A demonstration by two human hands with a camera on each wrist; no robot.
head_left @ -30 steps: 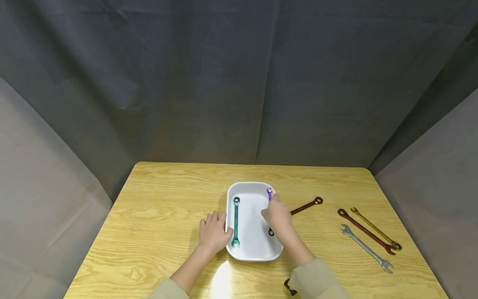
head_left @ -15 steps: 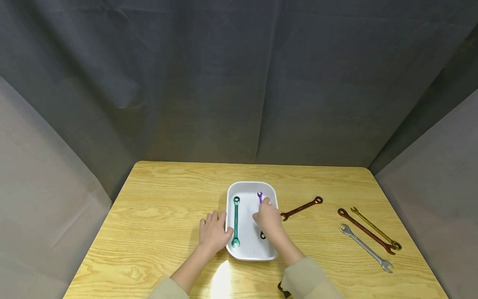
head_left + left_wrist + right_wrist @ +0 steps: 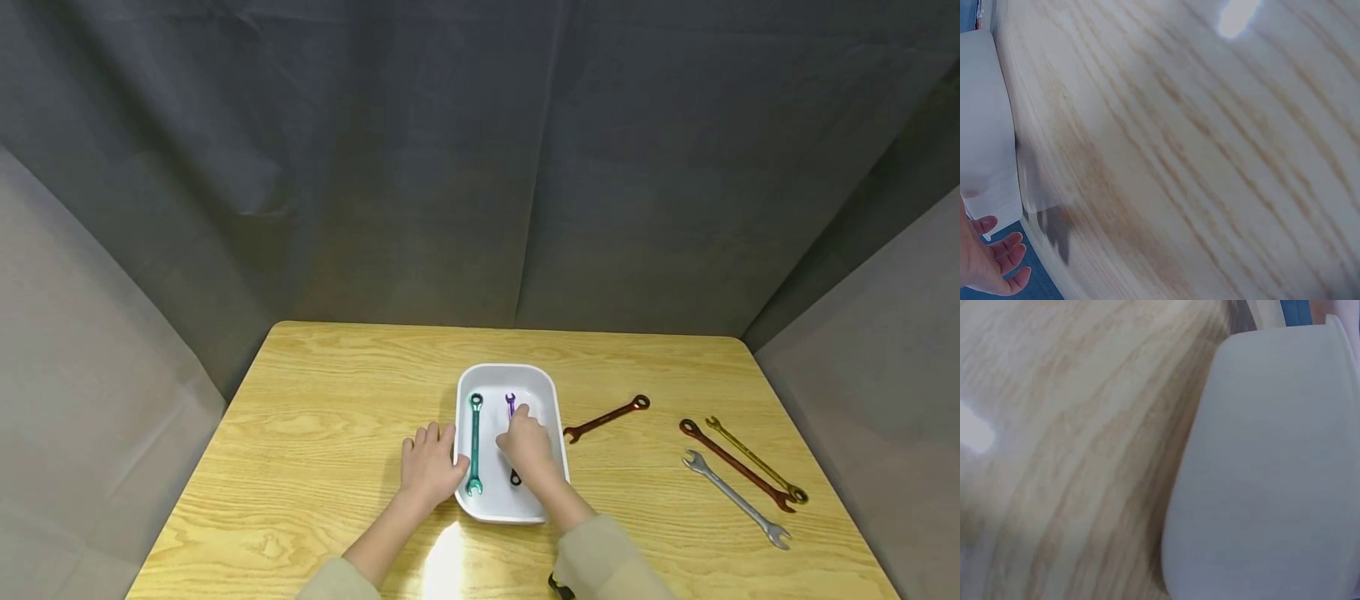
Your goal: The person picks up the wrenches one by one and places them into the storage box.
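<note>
- Right hand is inside the white tray, fingers curled round the purple wrench; the wrench's forked end shows beyond the fingers, its dark ring end below the palm.
- Left hand rests flat on the table against the tray's left wall, fingers relaxed and straight, thumb touching the rim; it holds nothing.
- Step in hand, as I judge it: setting the purple wrench down in the tray, right of the teal wrench.
- Next move would call for loosening the fingers so it lies flat and parallel, clear of the teal one.
- Tray contents: teal wrench along the left side, ring end far; purple wrench in the middle, not yet let go.
- Right of the tray on the table: a brown wrench near; a dark red wrench, a gold wrench and a silver wrench well apart.
</note>
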